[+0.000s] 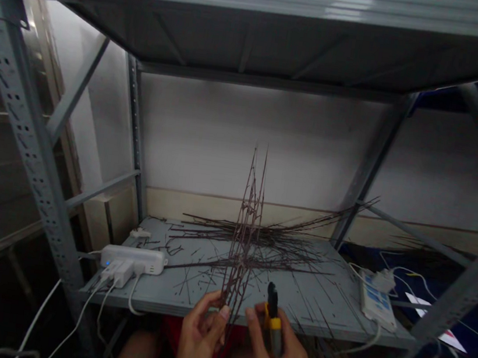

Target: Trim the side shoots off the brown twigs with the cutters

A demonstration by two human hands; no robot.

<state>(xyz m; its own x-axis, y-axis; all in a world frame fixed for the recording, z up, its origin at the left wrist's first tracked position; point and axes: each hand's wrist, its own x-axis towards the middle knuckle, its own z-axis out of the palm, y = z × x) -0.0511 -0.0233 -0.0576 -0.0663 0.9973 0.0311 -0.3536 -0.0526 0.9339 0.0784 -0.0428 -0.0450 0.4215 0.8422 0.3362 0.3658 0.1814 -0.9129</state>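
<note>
My left hand (204, 330) is closed around the lower part of an upright frame of thin brown twigs (242, 250), just in front of the shelf edge. Bound-looking joints show along the frame, and its tips rise against the pale wall. In my right hand (280, 354) is a pair of pliers or cutters (273, 324) with yellow and grey handles and a dark head pointing up. The right hand is a little to the right of the frame, apart from it. Behind the frame lies a pile of loose twigs (284, 238) on the grey shelf (200, 303).
A white power strip (153, 261) with plugs sits at the shelf's left front. On the right lies another power strip (375, 302) with cables. Short twig offcuts are scattered across the shelf. Metal uprights (34, 158) stand at the sides, and an upper shelf (258, 35) hangs overhead.
</note>
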